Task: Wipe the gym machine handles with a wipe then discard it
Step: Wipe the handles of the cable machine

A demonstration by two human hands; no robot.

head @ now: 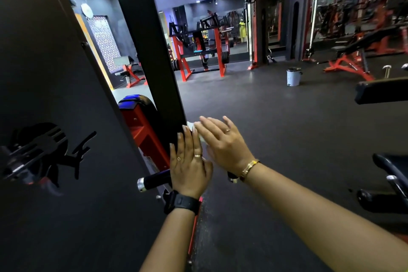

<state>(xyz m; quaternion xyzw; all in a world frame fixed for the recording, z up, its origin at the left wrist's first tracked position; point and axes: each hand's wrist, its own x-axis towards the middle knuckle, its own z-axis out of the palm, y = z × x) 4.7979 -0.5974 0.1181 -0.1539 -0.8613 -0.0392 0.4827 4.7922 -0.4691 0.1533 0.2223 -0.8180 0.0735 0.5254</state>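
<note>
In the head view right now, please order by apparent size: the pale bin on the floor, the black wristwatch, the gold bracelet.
1. Black wristwatch on the left wrist
2. Pale lidded bin on the dark floor
3. Gold bracelet on the right wrist

Watch and bin look nearly alike; the bin stands far away, so it is surely bigger in reality.

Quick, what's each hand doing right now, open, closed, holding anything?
Left hand: open, fingers flat, lying over the black handle.
Right hand: open, fingers spread, pressed on the white wipe; not gripping it.

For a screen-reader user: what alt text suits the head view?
Two hands, left hand and right hand, press a white wipe between flat palms above a black machine handle; a bin stands across the gym floor.
</note>
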